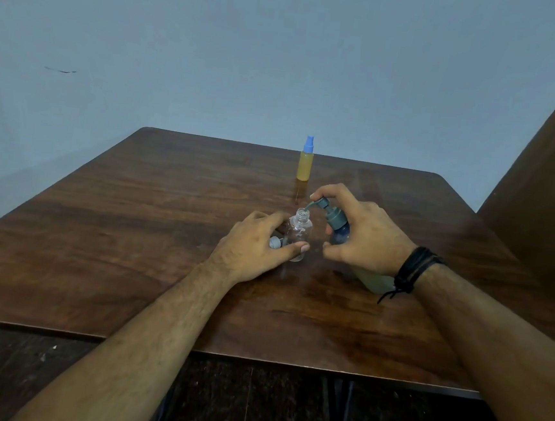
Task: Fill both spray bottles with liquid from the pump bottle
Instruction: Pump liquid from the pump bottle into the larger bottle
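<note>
Two hands are busy right around the middle of the frame, both low over a dark wooden table (133, 231). Left hand (253, 241) is wrapped around a small clear spray bottle (298, 235), thumb across the front near its base and fingers curled round the far side, so it's got a proper grip. That bottle stands upright on the table with its top off, open neck showing. Tucked under the same hand, just left of the bottle, there's a greyish spray cap (276, 242), partly hidden, so can't say if the fingers are actually holding it or it's just lying there.

Right hand (364, 238) grips the pump bottle (341, 232) just to the right, fingers curled round the neck area and the index finger laid over the grey pump head (325, 206). The nozzle tip sits right above the clear bottle's open neck, pretty much touching the rim. Pump bottle's lower body peeks out under the wrist, pale greenish, mostly hidden. There's a black cord bracelet (413, 267) on that wrist.

Further up the frame, near the table's far edge, the second spray bottle (305, 160) stands alone, well apart from the hands, blue cap on and full of yellow-orange liquid. Behind it all, a plain blue-grey wall (249, 56).
</note>
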